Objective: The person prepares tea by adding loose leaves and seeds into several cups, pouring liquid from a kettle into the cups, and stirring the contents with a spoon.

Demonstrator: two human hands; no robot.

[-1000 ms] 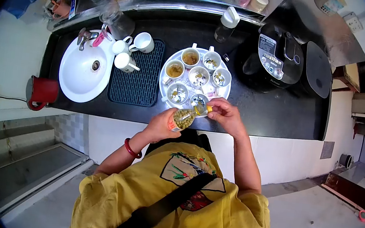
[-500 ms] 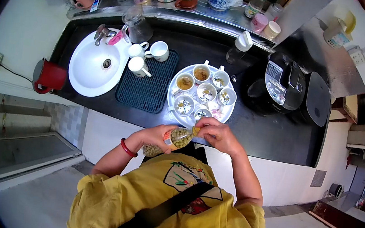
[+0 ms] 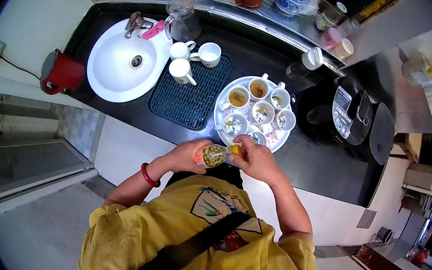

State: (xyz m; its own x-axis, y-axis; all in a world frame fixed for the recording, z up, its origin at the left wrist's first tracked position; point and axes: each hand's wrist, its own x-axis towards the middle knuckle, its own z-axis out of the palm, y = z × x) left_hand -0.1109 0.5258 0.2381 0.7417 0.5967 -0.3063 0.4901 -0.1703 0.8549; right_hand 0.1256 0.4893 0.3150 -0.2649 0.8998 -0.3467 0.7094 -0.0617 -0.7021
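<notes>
My left hand (image 3: 187, 155) is wrapped round a clear plastic bottle (image 3: 214, 156) with an orange label, part filled with small round greenish balls like dried peas. The bottle lies tilted on its side in front of my body, its neck toward the right. On its neck sits a yellow cap (image 3: 235, 150), pinched by the fingers of my right hand (image 3: 257, 160). Just beyond my hands, a round white tray (image 3: 221, 100) carries several white cups. Two of them, including a back cup (image 3: 258, 89), hold brownish contents; others, such as the middle cup (image 3: 263, 113), have scattered bits at the bottom.
Left of the tray, three white mugs (image 3: 181, 71) stand on a dark drying mat (image 3: 178, 110). Beyond are a white sink (image 3: 102, 75), a glass pitcher (image 3: 185, 23) and a red kettle (image 3: 64, 73). A white-lidded bottle (image 3: 305, 64) and black rice cooker (image 3: 332, 114) stand right.
The bottle has turned more level, and its lower end no longer shows below my left hand. My right fingers stay at the yellow cap. The view has shifted, moving the counter items rightward.
</notes>
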